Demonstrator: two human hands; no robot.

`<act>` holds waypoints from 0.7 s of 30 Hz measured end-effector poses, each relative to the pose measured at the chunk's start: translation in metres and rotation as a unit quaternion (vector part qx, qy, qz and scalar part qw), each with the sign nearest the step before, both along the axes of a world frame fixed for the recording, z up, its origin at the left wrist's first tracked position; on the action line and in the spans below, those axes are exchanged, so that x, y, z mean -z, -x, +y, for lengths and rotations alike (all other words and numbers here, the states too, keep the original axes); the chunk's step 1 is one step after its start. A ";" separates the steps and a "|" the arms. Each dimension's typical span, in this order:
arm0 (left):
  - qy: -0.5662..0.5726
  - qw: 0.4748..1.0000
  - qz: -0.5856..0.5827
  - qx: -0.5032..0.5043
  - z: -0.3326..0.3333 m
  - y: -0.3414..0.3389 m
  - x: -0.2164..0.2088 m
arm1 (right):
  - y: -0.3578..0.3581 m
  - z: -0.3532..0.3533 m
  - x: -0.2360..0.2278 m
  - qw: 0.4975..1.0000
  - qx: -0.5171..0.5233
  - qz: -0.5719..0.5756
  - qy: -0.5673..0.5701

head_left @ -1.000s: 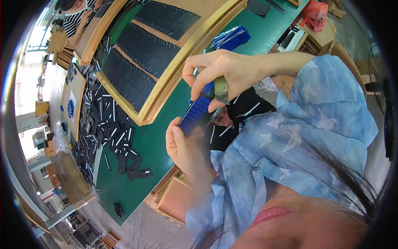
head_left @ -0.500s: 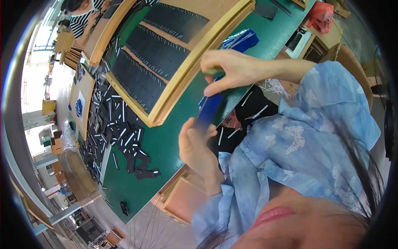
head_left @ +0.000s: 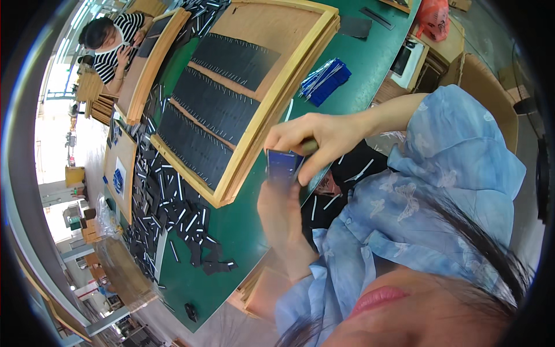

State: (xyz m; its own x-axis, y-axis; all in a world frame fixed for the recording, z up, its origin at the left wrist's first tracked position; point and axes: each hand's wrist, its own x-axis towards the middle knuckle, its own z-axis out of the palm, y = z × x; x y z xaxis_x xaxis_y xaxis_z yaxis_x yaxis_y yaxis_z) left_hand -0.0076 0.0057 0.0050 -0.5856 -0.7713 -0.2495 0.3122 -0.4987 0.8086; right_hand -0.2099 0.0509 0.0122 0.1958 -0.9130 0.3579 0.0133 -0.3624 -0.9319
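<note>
Between my two hands is a small flat blue piece (head_left: 281, 166), glossy and partly blurred, with a pale edge along its top. My left hand (head_left: 278, 211) is closed around its lower end; motion smears those fingers. At the upper edge, the curled fingers and thumb of my right hand (head_left: 326, 136) grip it. Something olive-brown and rounded (head_left: 310, 145) shows inside my right hand, too covered to name. Beyond that hand, a bundle of blue pieces with thin white strips (head_left: 326, 81) lies on the green table (head_left: 202, 295).
A wooden-framed board (head_left: 245, 156) carries rows of black sheets (head_left: 205, 107). Black pieces with white strips (head_left: 179, 214) are heaped on the table's left. A small black object (head_left: 191, 312) lies near the corner. Another person (head_left: 118, 49) sits across the table. A red bag (head_left: 433, 20) stands far right.
Both hands have shifted; the right is lower and nearer the left, and the blue piece now shows its face between them. The whole view has shifted slightly.
</note>
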 end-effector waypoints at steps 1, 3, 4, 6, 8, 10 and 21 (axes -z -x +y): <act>-0.087 0.993 0.081 0.003 -0.002 0.001 0.013 | 0.001 0.000 -0.003 1.000 0.000 0.000 -0.001; -0.128 0.986 0.096 0.035 0.003 0.009 0.017 | 0.005 -0.008 -0.019 0.999 0.012 0.042 0.026; -0.169 0.977 0.111 0.068 0.003 0.012 0.017 | 0.010 -0.014 -0.026 0.999 0.008 0.042 0.025; -0.180 0.969 0.115 0.126 0.007 0.016 -0.002 | 0.032 -0.034 -0.037 0.995 0.041 0.076 0.040; 0.065 0.995 0.002 0.078 0.019 0.019 0.013 | 0.082 -0.048 -0.046 0.965 0.156 0.203 0.049; 0.191 0.980 -0.044 0.030 0.018 0.003 0.025 | 0.116 -0.072 -0.041 0.855 0.252 0.445 0.080; 0.360 0.847 -0.276 -0.277 0.017 -0.027 0.044 | 0.140 -0.099 -0.016 0.854 0.170 0.491 0.024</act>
